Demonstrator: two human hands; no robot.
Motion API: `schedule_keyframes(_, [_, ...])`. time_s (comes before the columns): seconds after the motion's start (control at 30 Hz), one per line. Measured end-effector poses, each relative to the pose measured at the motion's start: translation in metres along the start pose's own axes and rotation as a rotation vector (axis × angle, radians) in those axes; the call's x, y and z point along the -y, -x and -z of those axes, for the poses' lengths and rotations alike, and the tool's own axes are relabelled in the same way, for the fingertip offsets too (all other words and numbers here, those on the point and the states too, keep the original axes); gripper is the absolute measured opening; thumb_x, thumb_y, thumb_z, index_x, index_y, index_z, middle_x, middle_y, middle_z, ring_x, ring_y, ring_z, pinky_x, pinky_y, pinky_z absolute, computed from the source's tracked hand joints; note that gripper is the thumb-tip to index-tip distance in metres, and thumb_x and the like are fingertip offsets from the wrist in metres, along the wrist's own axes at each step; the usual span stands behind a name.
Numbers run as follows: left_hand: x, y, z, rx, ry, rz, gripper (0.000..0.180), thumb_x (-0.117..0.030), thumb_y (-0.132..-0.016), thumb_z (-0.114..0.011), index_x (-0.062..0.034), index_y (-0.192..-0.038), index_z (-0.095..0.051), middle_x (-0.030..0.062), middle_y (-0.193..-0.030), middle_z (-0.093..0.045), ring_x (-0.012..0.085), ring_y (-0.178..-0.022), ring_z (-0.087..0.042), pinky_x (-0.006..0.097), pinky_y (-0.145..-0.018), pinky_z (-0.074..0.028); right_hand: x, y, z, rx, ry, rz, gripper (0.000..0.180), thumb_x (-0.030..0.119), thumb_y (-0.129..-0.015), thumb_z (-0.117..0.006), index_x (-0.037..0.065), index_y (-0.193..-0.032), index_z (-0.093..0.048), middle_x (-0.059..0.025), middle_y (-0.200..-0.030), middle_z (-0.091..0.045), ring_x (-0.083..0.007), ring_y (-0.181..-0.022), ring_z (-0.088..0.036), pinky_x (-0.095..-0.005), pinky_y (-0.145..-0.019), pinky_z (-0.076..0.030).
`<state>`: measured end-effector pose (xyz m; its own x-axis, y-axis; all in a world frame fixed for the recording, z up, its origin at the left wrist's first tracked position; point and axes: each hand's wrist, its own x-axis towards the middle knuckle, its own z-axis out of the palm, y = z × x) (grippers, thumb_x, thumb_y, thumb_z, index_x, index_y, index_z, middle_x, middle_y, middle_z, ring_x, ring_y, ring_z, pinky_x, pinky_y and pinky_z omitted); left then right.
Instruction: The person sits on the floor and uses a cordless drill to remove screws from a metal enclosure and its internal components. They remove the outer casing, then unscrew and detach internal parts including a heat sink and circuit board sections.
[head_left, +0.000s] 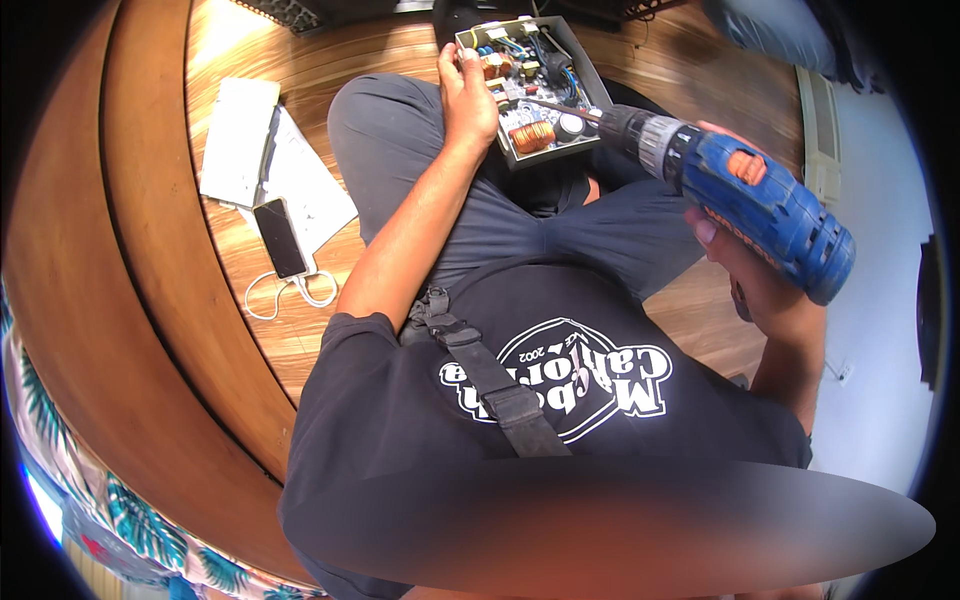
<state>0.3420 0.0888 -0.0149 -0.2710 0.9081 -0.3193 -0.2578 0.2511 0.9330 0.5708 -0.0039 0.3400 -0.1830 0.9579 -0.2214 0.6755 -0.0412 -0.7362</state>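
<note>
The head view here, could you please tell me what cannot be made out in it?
- Tip of the blue cordless drill: too small to tell whether its bit touches a screw in the open circuit-board box.
- Left hand: its fingertips curl over the box rim, hidden.
- Right hand: mostly behind the drill's grip.
- Lower torso: covered by a blurred patch.
- Phone screen: dark, nothing readable.
- Top of the box: near the picture's edge, parts tiny.

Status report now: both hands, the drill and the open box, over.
Left hand steadies open electronics box on lap. Right hand grips blue drill, bit on circuit board. Nothing in the way.
</note>
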Motion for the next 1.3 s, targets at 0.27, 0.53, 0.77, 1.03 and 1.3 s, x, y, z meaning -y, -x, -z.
schedule_keyframes(0.27, [-0.060,0.031,0.030,0.119,-0.141,-0.484,0.037,-0.030,-0.123,-0.053,0.0004,-0.140,-0.067,0.0125,-0.135,-0.075,0.0228,-0.128,-0.071,0.039,-0.111,-0.055,-0.023,0.003,0.005,-0.017,-0.259,-0.095,0.065,-0.001,-0.094,-0.079,0.002,-0.157,-0.065,-0.0085,-0.114,-0.080,-0.0138,-0.094,-0.076,-0.0272,-0.075,-0.058])
schedule_keyframes(0.53, [-0.109,0.051,0.070,0.481,-0.400,-0.649,0.037,-0.028,-0.108,-0.075,-0.0089,-0.140,-0.075,0.0085,-0.141,-0.074,0.0257,-0.134,-0.069,0.042,-0.115,-0.052,-0.036,0.001,0.007,0.023,-0.445,-0.128,0.064,-0.003,-0.091,-0.077,-0.003,-0.154,-0.065,-0.0150,-0.106,-0.081,-0.0189,-0.087,-0.077,-0.0300,-0.072,-0.060])
schedule_keyframes(0.77, [-0.122,0.058,0.084,0.346,-0.742,-0.910,0.026,-0.030,-0.098,-0.086,-0.0196,-0.122,-0.084,-0.0016,-0.128,-0.079,0.0239,-0.127,-0.071,0.043,-0.109,-0.052,-0.042,0.002,0.008,0.050,-0.470,-0.074,0.066,0.000,-0.091,-0.076,-0.005,-0.155,-0.062,-0.0184,-0.101,-0.081,-0.0189,-0.073,-0.072,-0.0314,-0.069,-0.059])
schedule_keyframes(1.03, [-0.113,0.057,0.137,0.164,-0.931,-0.909,0.015,-0.024,-0.095,-0.089,-0.0191,-0.109,-0.087,-0.0030,-0.110,-0.078,0.0219,-0.110,-0.073,0.041,-0.100,-0.054,-0.046,0.003,0.001,-0.006,-0.444,-0.085,0.058,0.002,-0.093,-0.075,-0.007,-0.149,-0.065,-0.0220,-0.100,-0.080,-0.0214,-0.071,-0.072,-0.0326,-0.067,-0.059])
schedule_keyframes(1.3, [-0.083,-0.023,0.358,-0.495,-1.224,-0.420,0.020,-0.024,-0.103,-0.081,-0.0248,-0.122,-0.087,0.0054,-0.120,-0.081,0.0282,-0.118,-0.074,0.043,-0.105,-0.059,-0.052,0.011,-0.003,-0.092,-0.459,-0.155,0.044,0.006,-0.091,-0.077,-0.006,-0.132,-0.071,-0.0209,-0.099,-0.081,-0.0223,-0.071,-0.073,-0.0347,-0.067,-0.060])
